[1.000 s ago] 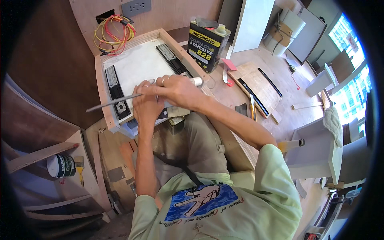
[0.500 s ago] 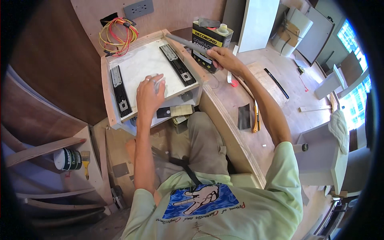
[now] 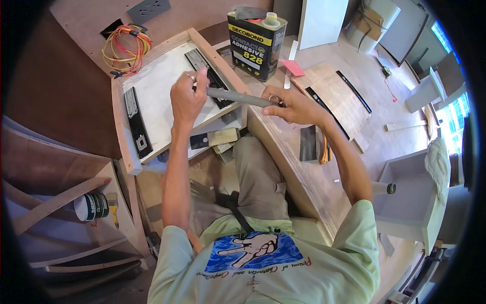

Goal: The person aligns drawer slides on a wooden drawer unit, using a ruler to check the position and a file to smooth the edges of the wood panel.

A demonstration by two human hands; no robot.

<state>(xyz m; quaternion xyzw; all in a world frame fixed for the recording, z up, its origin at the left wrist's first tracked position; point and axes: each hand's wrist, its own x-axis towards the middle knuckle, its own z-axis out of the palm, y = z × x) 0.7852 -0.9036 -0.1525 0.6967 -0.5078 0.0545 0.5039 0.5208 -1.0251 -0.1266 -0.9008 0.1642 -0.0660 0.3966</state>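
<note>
A long, narrow grey strip (image 3: 238,96) spans the gap between my two hands, above the front right corner of a wooden-framed drawer box (image 3: 119,126). My left hand (image 3: 189,96) is closed with the thumb up, at the strip's left end. The other end is pinched between thumb and fingers of my right hand (image 3: 293,105), over the plywood edge. Beneath, the white panel (image 3: 162,91) in the box carries two black-and-silver drawer slides, one at the left (image 3: 135,121) and one at the right (image 3: 202,66), partly covered by my left hand.
An adhesive can (image 3: 255,45) stands behind the box. Right of it lie a pink piece (image 3: 292,67), a plywood board (image 3: 329,91) with black strips, and a cutter (image 3: 323,149) beside a dark sheet (image 3: 308,144). Coiled wires (image 3: 126,50) hang at the back left; a paint tub (image 3: 91,206) sits lower left.
My left hand has risen from the white panel to the strip's end. My right hand has come down and nearer with the strip, no longer in front of the adhesive can. The view has shifted slightly.
</note>
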